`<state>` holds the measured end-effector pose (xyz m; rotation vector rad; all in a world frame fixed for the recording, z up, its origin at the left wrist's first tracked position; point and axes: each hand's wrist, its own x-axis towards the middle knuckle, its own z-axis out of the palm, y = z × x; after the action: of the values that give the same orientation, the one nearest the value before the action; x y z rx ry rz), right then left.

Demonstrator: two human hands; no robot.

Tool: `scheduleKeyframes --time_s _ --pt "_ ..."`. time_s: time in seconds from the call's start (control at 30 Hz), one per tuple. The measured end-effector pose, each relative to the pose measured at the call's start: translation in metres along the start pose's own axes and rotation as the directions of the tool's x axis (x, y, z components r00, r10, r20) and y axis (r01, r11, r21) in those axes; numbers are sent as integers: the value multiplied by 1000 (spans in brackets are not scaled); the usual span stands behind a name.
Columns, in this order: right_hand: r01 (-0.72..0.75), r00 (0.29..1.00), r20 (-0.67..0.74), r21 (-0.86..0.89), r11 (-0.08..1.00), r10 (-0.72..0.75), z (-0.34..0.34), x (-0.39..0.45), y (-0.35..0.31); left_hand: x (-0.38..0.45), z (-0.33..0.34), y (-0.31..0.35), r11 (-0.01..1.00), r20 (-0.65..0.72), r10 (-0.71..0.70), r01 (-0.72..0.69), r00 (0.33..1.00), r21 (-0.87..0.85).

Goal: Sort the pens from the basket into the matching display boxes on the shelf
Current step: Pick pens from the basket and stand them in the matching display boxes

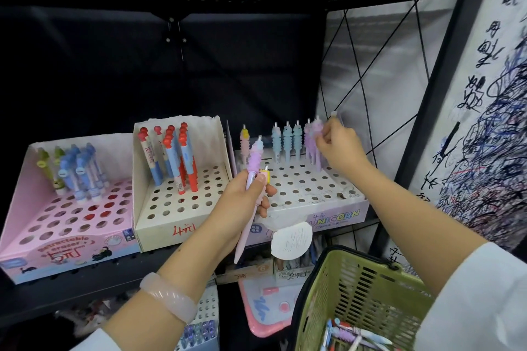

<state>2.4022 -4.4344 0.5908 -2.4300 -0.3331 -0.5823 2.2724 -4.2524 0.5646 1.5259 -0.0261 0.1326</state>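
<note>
We hold spare unicorn pens [252,179] clamped in left hand [245,202]. Right hand [339,148] pinches purple unicorn pen [316,141] at unicorn box [319,208] back row, shelf's right end. Advice: keep pen upright, seat fully.

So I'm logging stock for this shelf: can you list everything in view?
Eraser box: one, pink, shelf left, blue and green pens.
Middle box: one, cream, red and blue pens.
Unicorn box: one, white, shelf right, pastel pens.
Basket: one, green, lower right, pens inside.
Held pens: two or more, lilac and pink, left hand.
Bangle: one, pink, left wrist.
Left hand: grips pens.
Right hand: pinches lilac pen in unicorn box.
</note>
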Motion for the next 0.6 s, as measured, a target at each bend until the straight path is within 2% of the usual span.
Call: scheduleKeyframes --time_s 0.17,0.23,0.3,0.33,0.37,0.4,0.47,0.53,0.6 --pt "-70 997 42 -14 997 70 10 -16 11 -1 -1 0 1000 9 4 -3 1000 -25" --pt "-96 995 -18 -64 993 95 8 -19 6 -1 -1 1 1000 11 7 -6 1000 -26" --pt "-57 989 -133 13 998 58 4 -24 -11 -2 -1 1 1000 19 15 -15 1000 7" --pt "-5 991 -133 114 993 21 1 -27 -23 -2 0 1 999 25 24 -25 999 35" --pt "40 998 -61 243 969 -26 -1 -30 -37 -2 2 1 997 32 36 -38 999 66" --pt "48 994 70 366 930 -79 -2 -36 -53 -2 4 2 994 36 47 -50 998 95" --pt "-30 937 316 499 866 -150 1 -44 -74 -2 7 3 989 34 64 -68 997 130" --pt "-107 911 386 565 818 -147 4 -47 -82 -2 8 4 989 28 70 -73 997 132" --pt "-167 927 359 654 737 -108 4 -43 -83 -3 5 5 987 21 76 -79 997 142"
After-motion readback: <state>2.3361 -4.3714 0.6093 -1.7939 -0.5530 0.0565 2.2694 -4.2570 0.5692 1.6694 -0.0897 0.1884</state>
